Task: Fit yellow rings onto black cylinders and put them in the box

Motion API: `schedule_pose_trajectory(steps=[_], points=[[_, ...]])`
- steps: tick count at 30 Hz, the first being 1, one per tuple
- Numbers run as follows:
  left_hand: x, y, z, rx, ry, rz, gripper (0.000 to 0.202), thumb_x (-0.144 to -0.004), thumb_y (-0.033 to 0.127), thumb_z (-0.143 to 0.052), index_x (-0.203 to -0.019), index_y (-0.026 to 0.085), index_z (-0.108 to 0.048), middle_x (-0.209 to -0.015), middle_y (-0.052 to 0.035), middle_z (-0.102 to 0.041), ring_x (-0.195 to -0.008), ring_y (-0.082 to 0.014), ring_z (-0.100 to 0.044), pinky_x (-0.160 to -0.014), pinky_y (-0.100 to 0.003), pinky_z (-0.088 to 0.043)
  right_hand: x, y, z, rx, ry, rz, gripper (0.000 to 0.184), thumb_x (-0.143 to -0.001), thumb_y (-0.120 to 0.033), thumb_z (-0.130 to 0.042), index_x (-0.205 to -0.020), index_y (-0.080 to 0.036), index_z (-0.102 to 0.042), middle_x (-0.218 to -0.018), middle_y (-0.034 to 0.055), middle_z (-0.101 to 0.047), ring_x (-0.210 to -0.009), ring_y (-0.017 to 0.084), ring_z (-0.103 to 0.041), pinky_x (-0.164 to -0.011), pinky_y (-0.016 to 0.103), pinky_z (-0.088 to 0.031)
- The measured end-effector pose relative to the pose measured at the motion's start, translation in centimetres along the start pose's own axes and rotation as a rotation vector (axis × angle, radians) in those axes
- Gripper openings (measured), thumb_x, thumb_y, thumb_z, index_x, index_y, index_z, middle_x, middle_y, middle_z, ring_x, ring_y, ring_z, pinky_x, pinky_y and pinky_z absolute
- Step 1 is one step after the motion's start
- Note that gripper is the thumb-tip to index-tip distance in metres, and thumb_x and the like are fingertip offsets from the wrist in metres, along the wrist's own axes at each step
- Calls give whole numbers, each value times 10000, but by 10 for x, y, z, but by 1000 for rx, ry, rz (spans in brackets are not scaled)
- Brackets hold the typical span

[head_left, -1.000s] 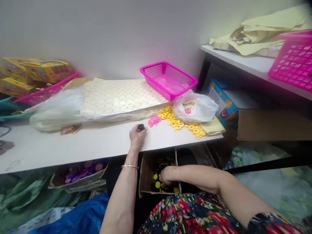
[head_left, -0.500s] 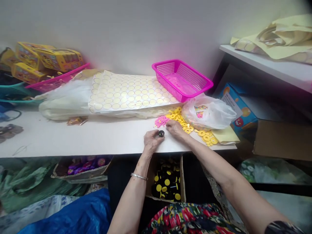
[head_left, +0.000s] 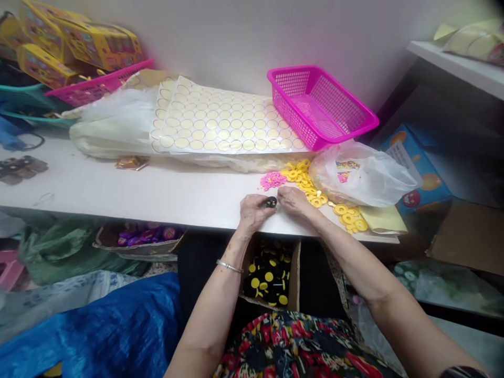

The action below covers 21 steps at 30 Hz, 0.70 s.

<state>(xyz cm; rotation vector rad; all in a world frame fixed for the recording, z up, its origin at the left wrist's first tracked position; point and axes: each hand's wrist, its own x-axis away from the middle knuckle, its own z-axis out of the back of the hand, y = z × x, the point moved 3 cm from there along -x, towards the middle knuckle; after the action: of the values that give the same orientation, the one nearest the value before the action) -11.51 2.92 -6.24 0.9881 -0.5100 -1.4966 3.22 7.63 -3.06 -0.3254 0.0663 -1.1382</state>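
My left hand point(head_left: 254, 211) is closed around a small round black piece point(head_left: 271, 201), its open-looking end facing up with tiny coloured specks in it. Right beside it, my right hand point(head_left: 293, 200) has its fingertips pinched together; whatever they hold is too small or hidden to make out. Behind the hands lies a small heap of pink bits point(head_left: 273, 180). Yellow rings point(head_left: 305, 181) spread from that heap toward the right along the table. Below the table edge, a cardboard box point(head_left: 294, 283) holds many black pieces with yellow discs point(head_left: 269, 276).
A pink basket point(head_left: 315, 139) stands at the back, near sheets of round stickers point(head_left: 220, 123). A white plastic bag point(head_left: 366, 178) sits on the right of the table point(head_left: 177, 197). Yellow printed boxes point(head_left: 102, 44) are stacked at the far left. Purple items point(head_left: 145, 234) lie in a box below.
The view has shifted, so the table sits higher in the picture. My right hand has come from the pink bits to beside the black piece, which my left hand still holds.
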Motion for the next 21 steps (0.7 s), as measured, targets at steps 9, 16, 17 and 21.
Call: schedule_pose_trajectory(steps=[9, 16, 17, 21], points=[[0, 2, 0, -26, 0, -13, 283, -562, 355, -757, -812, 229, -715, -799, -7, -688, -838, -190, -577, -800, -313, -430, -6, 19, 7, -272, 69, -79, 161, -748, -172, -527, -755, -123, -680, -737, 46, -644, -731, 146, -563, -643, 226, -372], [-1, -2, -2, -41, 2, 5, 380, -534, 403, -778, -870, 238, -713, -839, -18, -693, -857, -204, -584, -805, -323, -431, 3, 16, 4, -205, 98, -6, 160, -751, -170, -528, -776, -147, -685, -818, 60, -649, -810, 171, -559, -693, 249, -378], [-1, -2, -2, -45, 6, -2, 396, -529, 417, -782, -877, 241, -712, -841, -20, -693, -851, -204, -586, -799, -322, -431, 4, 15, 3, -165, 112, -2, 172, -758, -163, -509, -782, -152, -679, -845, 67, -646, -825, 178, -554, -692, 256, -374], [0, 3, -2, -66, -27, -63, 327, -582, 452, -751, -831, 244, -711, -799, -12, -690, -814, -186, -585, -783, -304, -414, 6, 9, 4, -176, 221, 27, 186, -778, -150, -458, -787, -152, -644, -827, 60, -612, -796, 169, -538, -687, 259, -370]])
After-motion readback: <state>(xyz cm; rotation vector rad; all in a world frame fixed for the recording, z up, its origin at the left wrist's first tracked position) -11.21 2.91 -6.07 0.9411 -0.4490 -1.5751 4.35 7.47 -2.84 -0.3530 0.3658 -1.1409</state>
